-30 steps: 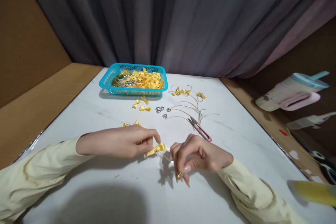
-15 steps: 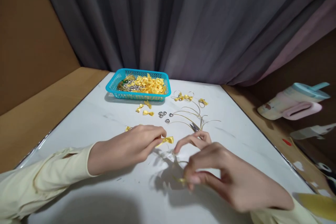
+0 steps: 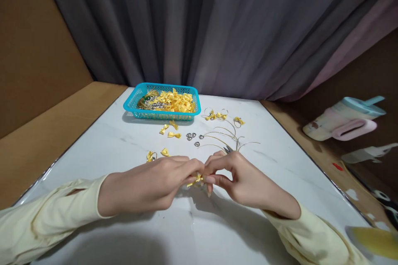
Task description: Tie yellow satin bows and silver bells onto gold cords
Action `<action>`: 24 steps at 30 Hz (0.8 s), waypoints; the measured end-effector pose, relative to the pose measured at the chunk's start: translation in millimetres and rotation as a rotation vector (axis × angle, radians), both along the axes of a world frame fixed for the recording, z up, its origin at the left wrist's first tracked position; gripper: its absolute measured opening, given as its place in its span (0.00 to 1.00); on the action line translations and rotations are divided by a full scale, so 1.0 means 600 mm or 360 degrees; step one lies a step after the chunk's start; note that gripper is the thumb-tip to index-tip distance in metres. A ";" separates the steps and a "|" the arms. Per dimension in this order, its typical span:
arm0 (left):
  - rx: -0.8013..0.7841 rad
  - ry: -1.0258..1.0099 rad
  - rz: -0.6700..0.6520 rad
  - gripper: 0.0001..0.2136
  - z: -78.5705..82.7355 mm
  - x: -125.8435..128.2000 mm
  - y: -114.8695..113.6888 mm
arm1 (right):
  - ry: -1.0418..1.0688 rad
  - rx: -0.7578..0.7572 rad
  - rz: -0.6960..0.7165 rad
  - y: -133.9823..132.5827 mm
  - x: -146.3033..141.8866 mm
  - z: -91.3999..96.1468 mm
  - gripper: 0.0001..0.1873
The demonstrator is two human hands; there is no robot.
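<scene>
My left hand point(image 3: 164, 180) is closed, its fingertips pinching a small yellow ribbon bow point(image 3: 196, 180) just over the white tabletop. From the other side, my right hand point(image 3: 238, 182) meets it with thumb and forefinger pressed together at the bow's right end. Whether the right fingers also grip a thin cord is hidden. Beyond the hands lie loose yellow bows point(image 3: 174, 135), several silver beads point(image 3: 197, 144) and curved gold wires point(image 3: 217, 136). Dark blades of scissors point(image 3: 228, 149) show partly behind my right hand.
A blue basket point(image 3: 161, 116) with yellow bows and gold strands stands at the back. Bows with wire loops point(image 3: 220, 116) lie to its right. A tumbler point(image 3: 343, 118) and a white bottle point(image 3: 363, 154) lie along the right side. A grey curtain point(image 3: 186, 29) hangs behind.
My right hand has moved up and left from nearer me, its fingers now meeting those of my left hand at the bow. The left hand has turned slightly downward.
</scene>
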State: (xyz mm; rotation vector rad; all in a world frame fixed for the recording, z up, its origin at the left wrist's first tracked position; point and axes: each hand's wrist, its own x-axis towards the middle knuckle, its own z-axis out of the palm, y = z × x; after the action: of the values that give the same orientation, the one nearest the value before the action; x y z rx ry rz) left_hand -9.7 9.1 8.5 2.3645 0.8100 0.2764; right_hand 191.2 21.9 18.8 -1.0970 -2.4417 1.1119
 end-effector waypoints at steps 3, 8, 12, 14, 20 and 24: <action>-0.0026 -0.0023 0.0039 0.08 0.004 0.002 -0.001 | 0.0014 -0.0013 -0.0035 -0.001 0.000 0.003 0.13; -0.0222 0.0013 0.0452 0.13 0.003 0.008 0.007 | 0.0004 0.0011 -0.0132 -0.001 0.002 0.006 0.13; -0.0239 0.0049 0.0317 0.17 -0.010 0.017 0.010 | -0.0032 0.0034 -0.0167 -0.002 0.003 0.007 0.13; -0.0139 0.0012 0.0225 0.16 -0.020 0.021 0.007 | -0.0054 0.0039 -0.0184 -0.004 0.003 0.008 0.13; 0.0154 -0.0002 0.0077 0.14 -0.044 0.026 0.006 | -0.0137 0.0104 -0.0221 -0.009 0.003 0.003 0.11; 0.0203 -0.0021 0.0001 0.14 -0.045 0.027 0.009 | -0.0155 0.0150 -0.0210 -0.013 0.004 0.000 0.12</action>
State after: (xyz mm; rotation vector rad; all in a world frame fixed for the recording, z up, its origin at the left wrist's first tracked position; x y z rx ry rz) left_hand 6.6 14.6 -18.4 2.4781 0.8085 0.3532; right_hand 193.6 14.1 18.9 -1.2893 -2.4257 0.9144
